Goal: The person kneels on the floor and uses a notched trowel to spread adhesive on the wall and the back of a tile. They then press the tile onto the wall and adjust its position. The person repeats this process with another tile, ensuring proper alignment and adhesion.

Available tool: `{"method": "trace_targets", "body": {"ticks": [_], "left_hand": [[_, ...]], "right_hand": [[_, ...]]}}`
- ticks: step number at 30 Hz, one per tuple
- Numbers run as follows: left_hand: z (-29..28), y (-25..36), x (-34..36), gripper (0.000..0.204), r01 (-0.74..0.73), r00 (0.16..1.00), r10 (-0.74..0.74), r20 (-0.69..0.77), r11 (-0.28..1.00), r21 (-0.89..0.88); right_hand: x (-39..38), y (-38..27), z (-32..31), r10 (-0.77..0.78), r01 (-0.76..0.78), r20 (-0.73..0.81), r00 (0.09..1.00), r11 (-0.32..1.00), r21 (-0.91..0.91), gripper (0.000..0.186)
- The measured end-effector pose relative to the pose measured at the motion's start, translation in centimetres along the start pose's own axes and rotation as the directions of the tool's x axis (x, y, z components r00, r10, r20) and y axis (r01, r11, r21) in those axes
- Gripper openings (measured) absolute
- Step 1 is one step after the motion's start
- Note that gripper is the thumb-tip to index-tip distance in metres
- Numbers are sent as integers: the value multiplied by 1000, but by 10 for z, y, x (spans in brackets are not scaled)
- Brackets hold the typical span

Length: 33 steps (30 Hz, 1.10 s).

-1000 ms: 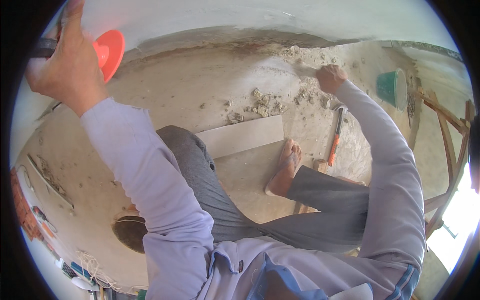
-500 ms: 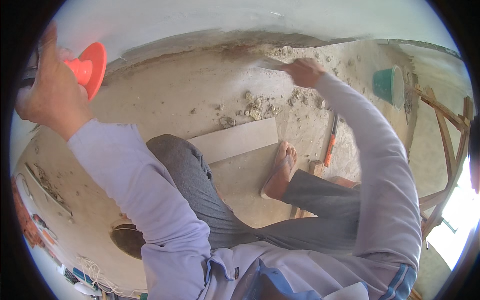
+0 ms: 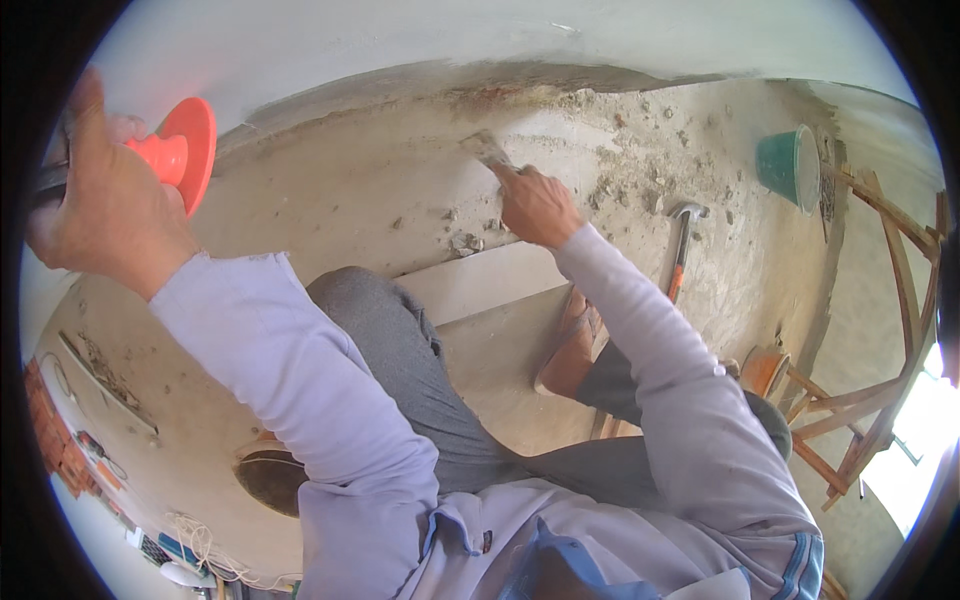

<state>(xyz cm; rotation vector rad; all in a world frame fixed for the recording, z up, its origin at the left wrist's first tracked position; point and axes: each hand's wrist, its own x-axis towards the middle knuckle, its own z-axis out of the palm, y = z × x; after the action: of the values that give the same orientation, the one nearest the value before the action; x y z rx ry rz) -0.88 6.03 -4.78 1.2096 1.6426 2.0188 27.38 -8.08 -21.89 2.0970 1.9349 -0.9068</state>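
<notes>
At the far left, my left hand (image 3: 115,195) is closed around a chisel (image 3: 165,155) with an orange grip and a round orange guard, held up off the floor; a dark part shows behind the hand. My right hand (image 3: 540,205) grips a flat-bladed scraper (image 3: 485,148), its dusty blade pointing away to the left, over the floor near the wall foot. Broken plaster rubble (image 3: 650,190) lies scattered to the right of that hand. Just below the hand is a pale flat board or tile (image 3: 480,282), partly covered by the right forearm.
A claw hammer (image 3: 683,245) with an orange-and-dark handle lies beside my foot (image 3: 570,350). Farther right are a green bucket (image 3: 785,168) and a wooden frame (image 3: 905,270). The pale wall (image 3: 400,35) runs along the far side. Bricks (image 3: 55,430) and cables (image 3: 205,545) lie at lower left.
My right hand has swept left and nearer with the scraper, uncovering the hammer's head and more rubble. The left hand keeps its hold on the chisel. The view has shifted slightly.
</notes>
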Motion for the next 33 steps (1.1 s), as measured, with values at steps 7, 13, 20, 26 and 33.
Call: {"method": "trace_targets", "body": {"ticks": [7,13,20,26,33], "left_hand": [[4,-3,0,22,-64,998,64,-10,998,-28],[1,1,-1,27,-73,997,73,30,997,4],[6,-1,-1,32,-137,990,140,21,986,-94],[6,5,-3,35,-100,995,103,19,990,-98],[-1,-2,0,39,-126,986,142,82,976,-177]], "right_hand": [[26,7,5,137,-117,-78,987,968,222,50],[25,14,13,96,-95,-3,995,992,80,49],[34,25,12,-5,4,8,1000,999,40,48],[42,9,15,202,-201,13,979,966,165,48],[42,-5,12,155,-145,-51,987,976,163,43]]}}
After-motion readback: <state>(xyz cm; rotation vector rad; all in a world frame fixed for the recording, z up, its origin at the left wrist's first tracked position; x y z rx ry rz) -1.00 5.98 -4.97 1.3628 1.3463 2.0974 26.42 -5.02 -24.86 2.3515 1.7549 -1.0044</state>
